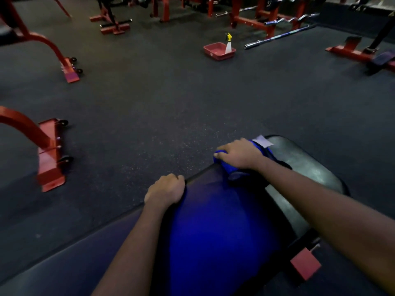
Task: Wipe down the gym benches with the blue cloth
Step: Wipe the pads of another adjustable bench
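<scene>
Dark rubber floor (171, 92) covers most of the view and is speckled with pale flecks.

The counter (310, 174), a black padded gym bench, runs from the lower left foreground to upper right. Its far end is rounded and dull grey. A deep blue patch lies over the middle of the pad; cannot tell whether this is fabric or reflected light.

Red steel frames stand around the floor. One wheeled base (49, 146) is at left and a second wheeled base (68, 69) is beyond it. Further racks are along the back wall. A barbell (277, 36) lies on the floor at upper right.

A red tray (213, 53) sits on the floor, well apart from the counter. A red bracket (305, 265) projects from under the counter at lower right.

The blue cloth (230, 167) is bunched on the counter's left edge, near the rounded end.

The right grip (239, 154) lies on top of the cloth. Its fingers are curled down over the bundle at the pad's edge and the thumb is tucked against the cloth.

The left grip (165, 191) is closed over the same edge of the counter, nearer the person. Its fingers are hooked round the rim and it does not touch the cloth.

A spray bottle (228, 44) with a yellow trigger head stands upright in the tray's right corner.

A pale label (261, 141) shows at the cloth's far end.
</scene>
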A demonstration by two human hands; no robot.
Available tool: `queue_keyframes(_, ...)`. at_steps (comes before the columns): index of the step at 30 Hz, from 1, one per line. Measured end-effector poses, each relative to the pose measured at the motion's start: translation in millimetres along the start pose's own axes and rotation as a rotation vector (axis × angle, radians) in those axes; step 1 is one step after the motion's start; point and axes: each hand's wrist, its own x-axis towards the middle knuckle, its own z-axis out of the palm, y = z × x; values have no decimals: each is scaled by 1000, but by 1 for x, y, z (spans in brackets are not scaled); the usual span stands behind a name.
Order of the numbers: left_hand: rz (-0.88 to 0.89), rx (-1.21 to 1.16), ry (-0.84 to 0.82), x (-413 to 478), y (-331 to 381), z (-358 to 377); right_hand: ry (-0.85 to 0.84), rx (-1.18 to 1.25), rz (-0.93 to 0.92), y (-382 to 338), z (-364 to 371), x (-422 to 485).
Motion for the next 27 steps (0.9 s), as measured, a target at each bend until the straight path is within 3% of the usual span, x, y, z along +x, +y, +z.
queue_keyframes(4,17,-2,9,-4,-1,-1,39,-104,147,-12,2,3)
queue_keyframes(8,62,-12,-3,-7,-4,-6,-8,-66,2,-41,5,-4)
queue_keyframes(12,68,21,-33,-18,-16,-13,-2,-87,122,-45,3,-4)
queue_keyframes(17,27,31,-11,-28,-40,-22,-68,-31,3,-70,2,-9)
queue_keyframes(21,-10,39,3,-35,-66,-25,-71,-92,125,-82,2,-4)
queue_keyframes(25,-58,36,15,-42,-94,-32,-68,-17,-48,-110,5,-18)
queue_keyframes(27,-82,25,25,-47,-110,-36,-95,4,4,-109,-1,-15)
